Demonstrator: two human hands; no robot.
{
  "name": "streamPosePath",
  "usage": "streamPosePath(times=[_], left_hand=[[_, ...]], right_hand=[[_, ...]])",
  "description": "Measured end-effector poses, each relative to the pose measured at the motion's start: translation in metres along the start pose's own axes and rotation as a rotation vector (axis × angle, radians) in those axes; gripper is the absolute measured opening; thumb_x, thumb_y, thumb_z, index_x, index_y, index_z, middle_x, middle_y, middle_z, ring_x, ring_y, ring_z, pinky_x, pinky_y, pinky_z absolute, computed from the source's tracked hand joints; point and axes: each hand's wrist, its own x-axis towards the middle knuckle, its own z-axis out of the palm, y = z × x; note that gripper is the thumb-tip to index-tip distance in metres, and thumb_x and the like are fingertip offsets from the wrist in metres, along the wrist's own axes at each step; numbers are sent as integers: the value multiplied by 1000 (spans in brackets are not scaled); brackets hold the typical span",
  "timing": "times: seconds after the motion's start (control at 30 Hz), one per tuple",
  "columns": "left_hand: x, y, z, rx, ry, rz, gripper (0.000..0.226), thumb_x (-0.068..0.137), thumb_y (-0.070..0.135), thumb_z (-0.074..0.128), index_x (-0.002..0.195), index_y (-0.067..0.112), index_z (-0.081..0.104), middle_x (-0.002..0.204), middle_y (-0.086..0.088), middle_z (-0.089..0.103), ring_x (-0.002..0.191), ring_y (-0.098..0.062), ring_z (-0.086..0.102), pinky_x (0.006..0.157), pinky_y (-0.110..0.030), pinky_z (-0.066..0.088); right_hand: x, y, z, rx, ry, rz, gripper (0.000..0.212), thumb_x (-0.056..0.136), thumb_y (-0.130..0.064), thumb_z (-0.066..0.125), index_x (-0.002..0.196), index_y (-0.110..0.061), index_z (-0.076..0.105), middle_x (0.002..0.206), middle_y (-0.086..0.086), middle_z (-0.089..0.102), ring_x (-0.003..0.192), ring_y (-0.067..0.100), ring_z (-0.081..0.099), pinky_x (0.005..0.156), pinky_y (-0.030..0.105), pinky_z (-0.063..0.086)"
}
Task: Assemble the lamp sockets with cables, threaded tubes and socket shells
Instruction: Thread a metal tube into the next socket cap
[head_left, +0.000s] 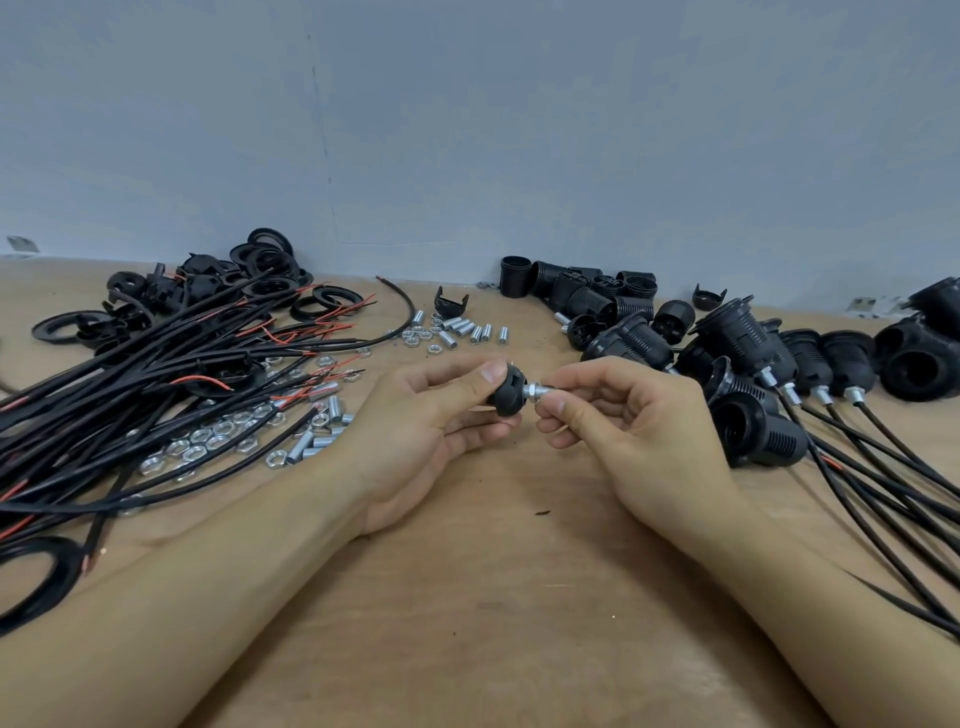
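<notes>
My left hand (431, 421) grips a small black socket cap (508, 396) between thumb and fingers, just above the wooden table (493, 597). A silver threaded tube (537, 391) sticks out of the cap's right side, and my right hand (618, 415) pinches it with thumb and forefinger. The two hands meet at the middle of the view. Loose black cables (156, 374) with red inner wires lie in a pile at the left. Finished sockets with cables (810, 374) lie at the right.
Silver nuts (208, 441) and spare threaded tubes (462, 330) are scattered left and behind my hands. Black rings and caps (249, 280) are heaped at the back left, and black socket shells (587, 288) stand at the back by the grey wall.
</notes>
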Motion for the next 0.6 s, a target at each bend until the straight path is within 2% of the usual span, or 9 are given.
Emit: streamPosePath(times=[0.2,0.33,0.43,0.5,0.6], left_hand=[[-2,0,-2,-33,-28,12,38,72,8,69,110,3,71,109,-19,72,97,-28,71,80,-28,58],[-5,-1,1,-19,-72,39,36,70,7,71,106,5,73,108,-18,72,100,-27,70,83,-29,58],[-5,-1,4,-15,-37,33,40,71,8,70,110,2,71,116,-24,69,106,-33,68,88,-33,59],[-4,0,5,-17,2,30,44,71,7,69,114,-1,69,119,-27,66,105,-33,68,87,-32,59],[-5,0,5,-13,-1,30,43,68,7,71,110,0,70,114,-25,69,99,-28,68,85,-31,59]], right_hand=[[0,0,0,-80,-9,16,8,90,-15,67,85,-17,72,70,6,72,61,17,70,58,25,58],[0,1,1,-200,28,66,40,98,-32,55,67,-9,65,53,7,63,43,17,60,46,24,50],[0,1,1,-245,43,97,50,99,-45,46,68,-11,64,52,6,62,42,16,56,45,25,47],[0,0,1,-222,25,91,43,99,-47,46,77,-15,63,60,3,66,46,13,58,48,25,46],[-1,1,0,-257,-24,74,24,97,-37,54,83,-20,61,67,3,67,55,11,61,52,30,46]])
